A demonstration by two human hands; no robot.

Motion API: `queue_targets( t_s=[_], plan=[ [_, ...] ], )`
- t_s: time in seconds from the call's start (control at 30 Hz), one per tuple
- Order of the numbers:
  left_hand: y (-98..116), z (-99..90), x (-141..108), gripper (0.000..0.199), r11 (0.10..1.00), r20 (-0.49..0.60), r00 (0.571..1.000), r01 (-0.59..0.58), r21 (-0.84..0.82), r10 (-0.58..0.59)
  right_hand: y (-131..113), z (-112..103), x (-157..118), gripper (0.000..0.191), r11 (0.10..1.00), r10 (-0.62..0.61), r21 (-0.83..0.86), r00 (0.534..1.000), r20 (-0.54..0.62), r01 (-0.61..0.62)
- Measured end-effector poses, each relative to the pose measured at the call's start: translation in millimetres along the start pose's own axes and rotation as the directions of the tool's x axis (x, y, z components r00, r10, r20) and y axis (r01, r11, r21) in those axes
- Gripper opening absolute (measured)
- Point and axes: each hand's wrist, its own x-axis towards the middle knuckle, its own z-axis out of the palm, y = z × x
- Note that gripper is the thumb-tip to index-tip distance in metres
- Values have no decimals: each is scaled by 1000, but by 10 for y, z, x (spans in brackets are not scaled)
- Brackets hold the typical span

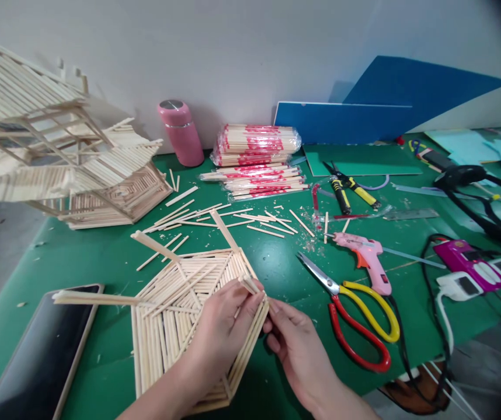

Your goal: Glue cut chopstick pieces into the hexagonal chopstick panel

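A many-sided base of glued wooden sticks (158, 332) lies on the green table, with several stick posts rising from its edge. My left hand (222, 318) reaches across the base, its fingers closed around a short stick post (248, 284) at the right corner. Just beside it, my right hand (296, 344) is pinched at the outer edge of that corner; its fingertips hide what lies between them. Loose sticks (189, 289) rest on top of the base. Behind it, a bare post (225, 230) leans outward.
Right of my hands lie scissors (333, 289), a pink glue gun (366, 256) and yellow-handled pliers (351, 189). A phone (44, 350) lies at left. Behind stand a stick-built pavilion model (114, 195), a pink flask (183, 137) and bagged sticks (257, 143). Cut sticks (198, 216) are scattered between.
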Motion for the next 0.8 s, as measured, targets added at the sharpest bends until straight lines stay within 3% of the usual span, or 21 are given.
queue_targets(
  t_s=[0.43,0.8],
  plan=[
    [35,-48,30,24,999,26,1000,-7,-43,8,7,-13,13,19,1000,-7,7,1000,5,7],
    [-14,-26,14,18,997,34,999,-33,-70,35,9,-10,6,21,1000,-9,11,1000,17,9]
  ],
)
